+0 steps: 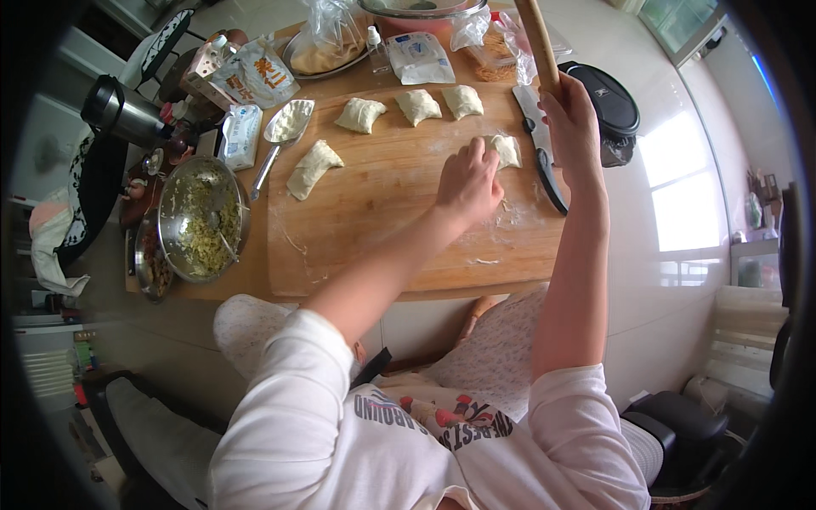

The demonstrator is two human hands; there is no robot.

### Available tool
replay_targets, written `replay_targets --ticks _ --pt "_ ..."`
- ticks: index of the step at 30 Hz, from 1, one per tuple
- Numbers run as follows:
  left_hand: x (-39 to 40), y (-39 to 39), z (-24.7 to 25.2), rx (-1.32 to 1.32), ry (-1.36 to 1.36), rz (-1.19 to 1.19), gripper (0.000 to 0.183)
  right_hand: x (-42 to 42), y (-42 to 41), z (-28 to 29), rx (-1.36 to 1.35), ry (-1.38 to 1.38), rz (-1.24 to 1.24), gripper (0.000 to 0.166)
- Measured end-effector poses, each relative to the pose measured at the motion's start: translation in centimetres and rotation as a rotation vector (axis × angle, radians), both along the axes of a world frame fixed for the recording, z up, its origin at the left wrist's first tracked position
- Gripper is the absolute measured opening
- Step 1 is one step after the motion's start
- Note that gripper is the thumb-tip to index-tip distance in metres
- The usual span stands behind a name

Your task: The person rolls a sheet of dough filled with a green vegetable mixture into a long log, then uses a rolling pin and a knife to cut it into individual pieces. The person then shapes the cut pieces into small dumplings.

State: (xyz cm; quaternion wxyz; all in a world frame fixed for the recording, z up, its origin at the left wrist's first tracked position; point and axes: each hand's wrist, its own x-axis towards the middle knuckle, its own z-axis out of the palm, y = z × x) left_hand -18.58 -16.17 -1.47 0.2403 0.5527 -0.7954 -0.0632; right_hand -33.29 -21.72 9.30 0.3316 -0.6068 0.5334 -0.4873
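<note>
My right hand (574, 121) is closed around a wooden rolling pin (539, 41), which points away from me above the right edge of a wooden board (376, 229). At the board's right part, my left hand (470, 182) touches a folded piece of dough (507, 152) with bent fingers; whether it grips the dough is hidden. Three more folded dough pieces (417, 107) lie in a row along the far side. Another, longer folded piece (314, 170) lies at the left. Loose flour and dough crumbs are scattered near my left hand.
Left of the board are a steel bowl of chopped filling (204, 220), a metal scoop with flour (290, 121) and a wipes pack (241, 137). A knife (545, 166) lies at the right edge. Beyond stand a spray bottle (377, 51), bags and a glass bowl (424, 9).
</note>
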Motion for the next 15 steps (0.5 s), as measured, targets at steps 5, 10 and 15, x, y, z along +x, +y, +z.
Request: replay_targets --ticks 5,10,15 --pt "-2.4 -4.0 -2.8 -0.133 -0.121 0.023 0.044 -2.0 0.7 -0.1 -0.073 -0.063 -0.087 0.034" --pt "-2.9 -7.3 -4.1 -0.189 -0.120 0.048 0.040 -3.1 1.0 0.2 -0.103 0.021 -0.117 0.034" --pt "-3.3 -10.0 -2.3 -0.052 -0.086 0.101 0.036 -3.8 0.8 -0.6 -0.116 0.156 -0.132 0.032"
